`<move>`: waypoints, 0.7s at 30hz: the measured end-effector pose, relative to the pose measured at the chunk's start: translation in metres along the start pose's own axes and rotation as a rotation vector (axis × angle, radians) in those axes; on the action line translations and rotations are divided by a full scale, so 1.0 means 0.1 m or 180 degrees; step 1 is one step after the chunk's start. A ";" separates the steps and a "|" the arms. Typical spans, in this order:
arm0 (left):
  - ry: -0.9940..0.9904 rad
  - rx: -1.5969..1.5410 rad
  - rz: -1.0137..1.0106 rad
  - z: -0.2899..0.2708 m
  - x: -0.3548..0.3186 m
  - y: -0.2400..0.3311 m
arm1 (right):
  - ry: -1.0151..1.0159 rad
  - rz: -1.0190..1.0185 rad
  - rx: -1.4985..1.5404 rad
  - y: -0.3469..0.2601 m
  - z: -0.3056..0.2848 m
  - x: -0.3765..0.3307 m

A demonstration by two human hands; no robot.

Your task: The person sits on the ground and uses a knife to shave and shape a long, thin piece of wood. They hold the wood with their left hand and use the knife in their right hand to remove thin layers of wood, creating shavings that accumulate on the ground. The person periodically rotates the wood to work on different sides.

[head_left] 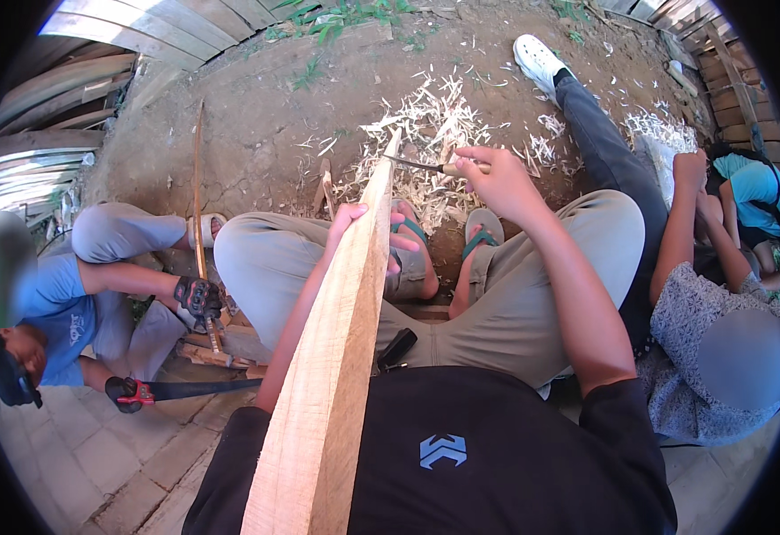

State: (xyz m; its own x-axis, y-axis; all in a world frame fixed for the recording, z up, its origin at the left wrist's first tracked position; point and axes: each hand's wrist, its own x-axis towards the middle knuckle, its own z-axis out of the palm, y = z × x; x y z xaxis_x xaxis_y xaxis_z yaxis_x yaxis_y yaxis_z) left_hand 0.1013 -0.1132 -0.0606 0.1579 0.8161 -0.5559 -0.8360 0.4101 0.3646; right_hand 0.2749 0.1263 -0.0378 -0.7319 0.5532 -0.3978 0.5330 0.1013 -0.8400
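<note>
A long squared piece of pale wood [323, 366] lies along my body, with its narrowed end pointing away from me. My left hand [348, 225] is wrapped round it below that narrowed end, the thumb side on the left and fingertips showing on the right. In my right hand [504, 183] is a knife [449, 168] with a light handle and a thin dark blade. The blade reaches left to the wood near its tip and appears to touch it. Part of the handle is hidden by my fingers.
Pale wood shavings [439, 120] cover the dirt ground beyond my knees. On the left, a person in gloves holds a red-handled saw [144, 392] and a long thin stick [200, 196]. Another person sits close on my right, with a leg [606, 143] stretched forward. Stacked boards [64, 89] stand at left.
</note>
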 end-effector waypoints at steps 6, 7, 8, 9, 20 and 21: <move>0.0420 0.0141 0.0063 0.11 0.02 -0.03 | -0.0353 -0.0109 -0.0774 0.05 0.10 -0.23; 0.0588 0.0268 0.0124 0.19 0.02 -0.01 | -0.0252 -0.0064 -0.0787 0.07 0.12 -0.21; 0.0547 0.0260 0.0188 0.21 0.03 -0.02 | -0.0149 -0.0019 -0.0800 0.13 0.15 -0.17; 0.0505 0.0253 0.0252 0.21 0.05 -0.02 | -0.0044 0.0025 -0.0814 0.16 0.16 -0.15; 0.0376 -0.0126 0.0310 0.10 0.02 -0.11 | -0.0617 -0.0850 -0.2172 -0.78 -0.28 0.08; 0.0273 -0.0121 0.0343 0.06 0.03 -0.14 | -0.0663 -0.0986 -0.2265 -0.82 -0.27 0.07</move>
State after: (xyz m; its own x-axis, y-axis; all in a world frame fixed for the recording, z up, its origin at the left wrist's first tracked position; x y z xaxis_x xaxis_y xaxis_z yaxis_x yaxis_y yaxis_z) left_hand 0.1171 -0.1141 -0.0630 0.0219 0.8161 -0.5774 -0.8652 0.3049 0.3981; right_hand 0.2377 0.1438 0.0378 -0.9177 0.2551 -0.3047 0.3840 0.7666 -0.5146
